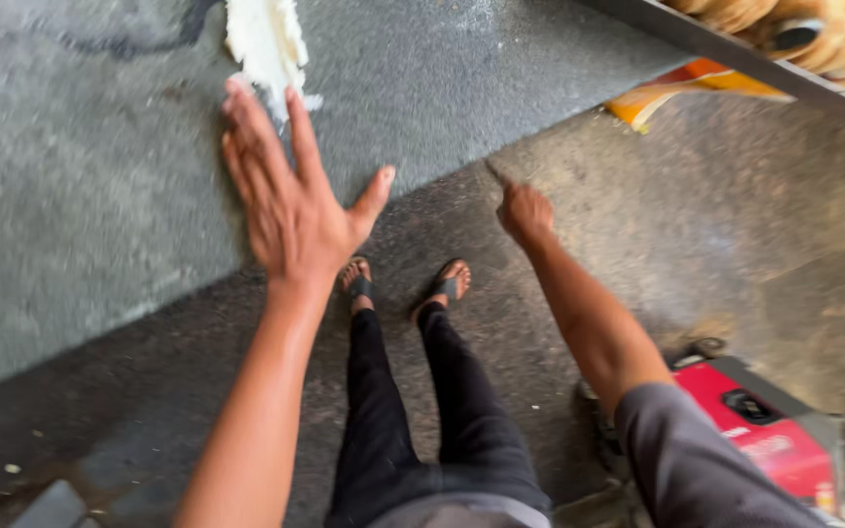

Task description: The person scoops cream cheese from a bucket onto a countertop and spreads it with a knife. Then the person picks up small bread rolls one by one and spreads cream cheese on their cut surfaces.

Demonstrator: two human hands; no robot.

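1. Presently, the left hand [290, 200] is being held flat with its grip open and fingers spread over the grey worktop [80, 196], the fingertips just touching the white lump [266, 44].
2. The white lump is lying on the worktop, beyond the left hand.
3. The right hand [523, 210] is being held closed with nothing in it, right of the worktop's edge, above the floor [735, 225].
4. A red machine [765, 435] is standing on the floor, well apart from the worktop.

White dough lump [266, 44] sits on the grey speckled counter [80, 196], near its far edge, ragged and stretched, upright-ish in the frame. Its lower tip thins to a torn flap, just touching the fingertips [237, 93] of the open left hand [290, 210].
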